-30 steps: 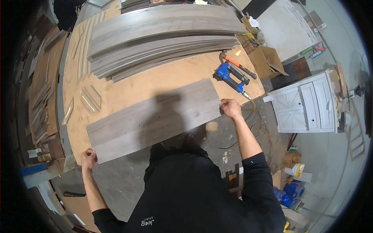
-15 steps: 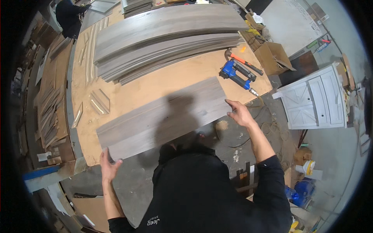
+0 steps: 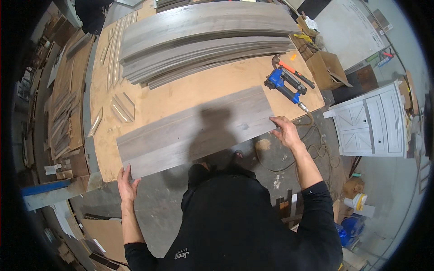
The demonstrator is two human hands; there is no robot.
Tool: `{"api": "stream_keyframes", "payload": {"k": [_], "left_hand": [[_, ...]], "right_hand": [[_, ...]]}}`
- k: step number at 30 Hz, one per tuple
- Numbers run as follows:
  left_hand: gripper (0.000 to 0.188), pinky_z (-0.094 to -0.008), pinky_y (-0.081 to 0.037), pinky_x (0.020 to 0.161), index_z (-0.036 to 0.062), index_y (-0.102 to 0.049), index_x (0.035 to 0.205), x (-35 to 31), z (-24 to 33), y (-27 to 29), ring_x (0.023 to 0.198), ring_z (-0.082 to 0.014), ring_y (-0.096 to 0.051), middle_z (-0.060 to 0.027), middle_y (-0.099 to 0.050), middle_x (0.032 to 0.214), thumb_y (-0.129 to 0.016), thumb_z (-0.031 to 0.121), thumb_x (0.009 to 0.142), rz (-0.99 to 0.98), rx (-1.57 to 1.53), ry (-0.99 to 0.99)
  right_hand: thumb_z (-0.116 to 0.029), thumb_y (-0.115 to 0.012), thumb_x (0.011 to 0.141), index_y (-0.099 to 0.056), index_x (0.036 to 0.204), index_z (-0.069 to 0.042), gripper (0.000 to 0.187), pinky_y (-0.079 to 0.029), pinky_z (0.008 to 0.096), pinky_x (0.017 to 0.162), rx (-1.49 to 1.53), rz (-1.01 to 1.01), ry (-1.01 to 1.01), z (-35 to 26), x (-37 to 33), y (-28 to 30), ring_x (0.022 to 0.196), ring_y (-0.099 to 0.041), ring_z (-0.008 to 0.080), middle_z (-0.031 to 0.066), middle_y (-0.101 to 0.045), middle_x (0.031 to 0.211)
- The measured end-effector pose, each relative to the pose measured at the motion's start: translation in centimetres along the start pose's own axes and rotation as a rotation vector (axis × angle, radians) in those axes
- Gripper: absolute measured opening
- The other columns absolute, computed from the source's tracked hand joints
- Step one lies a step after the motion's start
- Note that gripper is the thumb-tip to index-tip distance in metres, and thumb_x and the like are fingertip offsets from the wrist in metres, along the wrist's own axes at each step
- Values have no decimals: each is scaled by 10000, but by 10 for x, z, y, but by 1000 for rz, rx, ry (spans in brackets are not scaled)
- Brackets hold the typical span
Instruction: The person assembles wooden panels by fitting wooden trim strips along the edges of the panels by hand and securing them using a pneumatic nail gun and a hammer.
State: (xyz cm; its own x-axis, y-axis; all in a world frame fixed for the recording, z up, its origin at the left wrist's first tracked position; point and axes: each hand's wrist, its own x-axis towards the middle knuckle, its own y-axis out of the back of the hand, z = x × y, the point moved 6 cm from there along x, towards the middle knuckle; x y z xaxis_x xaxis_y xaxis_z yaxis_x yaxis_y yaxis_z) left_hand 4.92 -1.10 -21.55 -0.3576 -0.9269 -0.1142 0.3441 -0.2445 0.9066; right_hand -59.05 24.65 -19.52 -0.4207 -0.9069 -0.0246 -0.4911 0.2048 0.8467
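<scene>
A long grey wood-grain plank [image 3: 194, 131] lies across the near edge of a plywood worktable [image 3: 181, 92]. My left hand [image 3: 127, 185] grips its near left corner, fingers curled over the edge. My right hand [image 3: 285, 131] holds the plank's right end at the near corner. My shadow falls on the plank's middle. A tall stack of similar grey planks [image 3: 203, 38] lies along the far side of the table.
A blue nail gun [image 3: 285, 86] with a hose and an orange-handled hammer [image 3: 294, 72] lie at the table's right end. Small cut strips [image 3: 122, 106] lie at the left. A white cabinet [image 3: 370, 122] and an open cardboard box [image 3: 327, 70] stand to the right. Hose coils lie on the floor.
The plank has slid toward the table's near edge and sits lower in view; both hands have stayed on its ends.
</scene>
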Motion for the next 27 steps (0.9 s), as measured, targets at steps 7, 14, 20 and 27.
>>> {"api": "stream_keyframes", "payload": {"k": [7,14,20,27], "left_hand": [[840,-458,-435,1114,163,-535,1487,3,-10,-2,1356,-419,-487,-268,-480,1478,-878,49,728,24,16,31],[785,-444,-462,1071,69,-522,1475,16,21,18,1282,-385,-539,-250,-514,1431,-861,143,771,-62,-25,46],[417,-372,-538,811,-30,-604,1325,53,-23,19,888,-253,-679,-193,-702,1021,-665,168,963,54,-316,232],[160,-270,-439,565,1,-642,909,129,-43,11,621,-83,-530,9,-602,719,-602,111,1018,2,-545,338]], "right_hand": [[-39,-817,779,-655,1318,-119,569,-560,387,835,-17,10,2,-8,6,3,996,-674,311,143,-670,1182],[-58,-805,760,-642,1341,-134,608,-537,416,921,-42,-84,-104,-4,6,3,1051,-657,343,157,-667,1177],[-141,-792,829,-632,1336,-78,536,-549,343,824,70,-95,-198,5,22,2,883,-675,222,105,-673,992],[-228,-731,917,-676,1205,7,377,-530,306,763,128,65,-395,38,83,-13,849,-688,141,102,-750,910]]}}
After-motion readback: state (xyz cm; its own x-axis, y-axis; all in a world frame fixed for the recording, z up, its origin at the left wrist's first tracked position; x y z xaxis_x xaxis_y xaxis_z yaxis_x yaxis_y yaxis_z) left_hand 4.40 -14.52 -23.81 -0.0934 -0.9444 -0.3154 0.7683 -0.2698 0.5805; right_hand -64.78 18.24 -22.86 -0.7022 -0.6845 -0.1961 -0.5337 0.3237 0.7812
